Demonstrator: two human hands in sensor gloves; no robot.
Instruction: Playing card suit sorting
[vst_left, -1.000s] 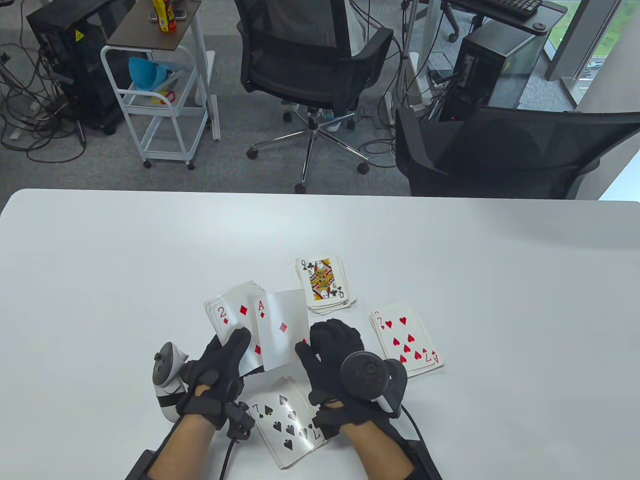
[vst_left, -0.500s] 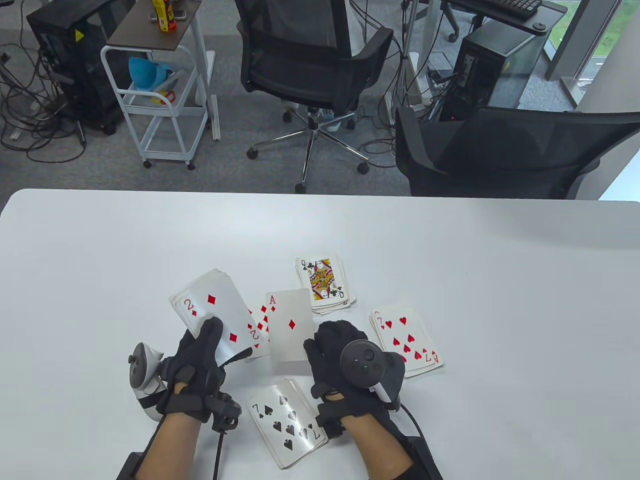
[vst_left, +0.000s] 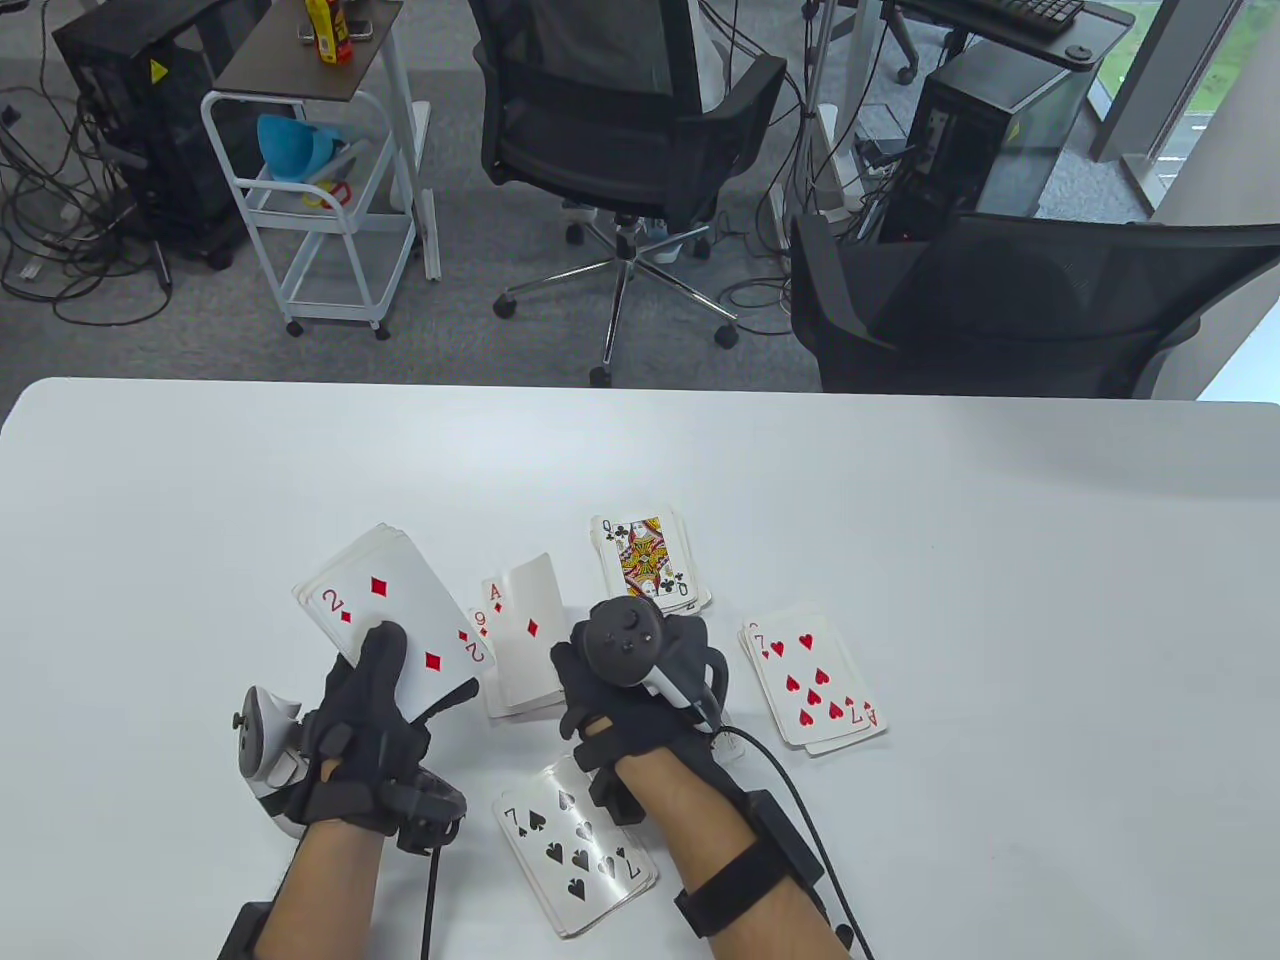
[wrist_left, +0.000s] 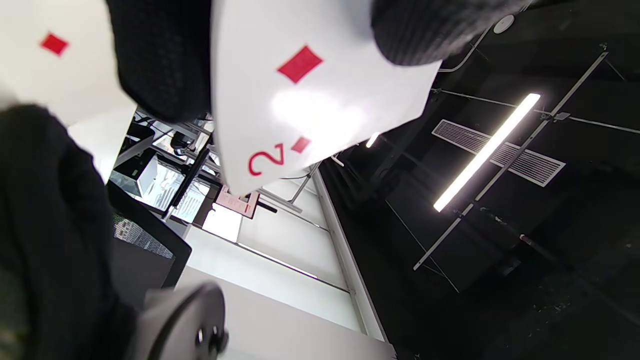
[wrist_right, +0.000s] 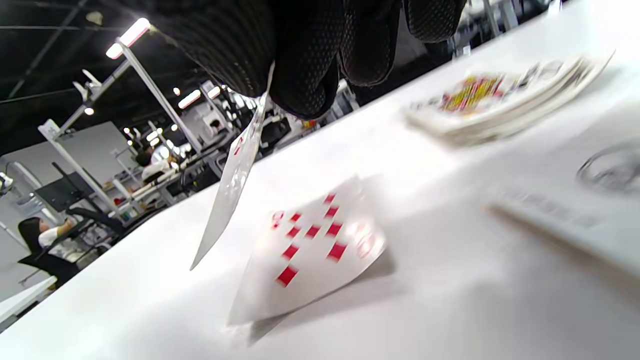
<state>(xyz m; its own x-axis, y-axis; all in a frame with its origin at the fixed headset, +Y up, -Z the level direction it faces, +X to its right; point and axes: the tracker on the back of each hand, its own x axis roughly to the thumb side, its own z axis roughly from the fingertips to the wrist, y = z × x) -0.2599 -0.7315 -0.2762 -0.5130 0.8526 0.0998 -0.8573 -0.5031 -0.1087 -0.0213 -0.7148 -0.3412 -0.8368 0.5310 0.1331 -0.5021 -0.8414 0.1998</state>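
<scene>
A red "2" with diamonds was read on the top card of the held deck (vst_left: 395, 625); the same "2" was seen in the left wrist view (wrist_left: 320, 95). "A" with a diamond was read on the ace (vst_left: 525, 640); "6" beneath it. "Q" of clubs topped the far pile (vst_left: 650, 560). "7" of hearts (vst_left: 815, 685) and "7" of spades (vst_left: 575, 845) were noted.

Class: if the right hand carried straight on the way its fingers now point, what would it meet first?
Most likely the diamond pile topped by a 9: the right hand holds the ace of diamonds just above it. Depth is uncertain.
</scene>
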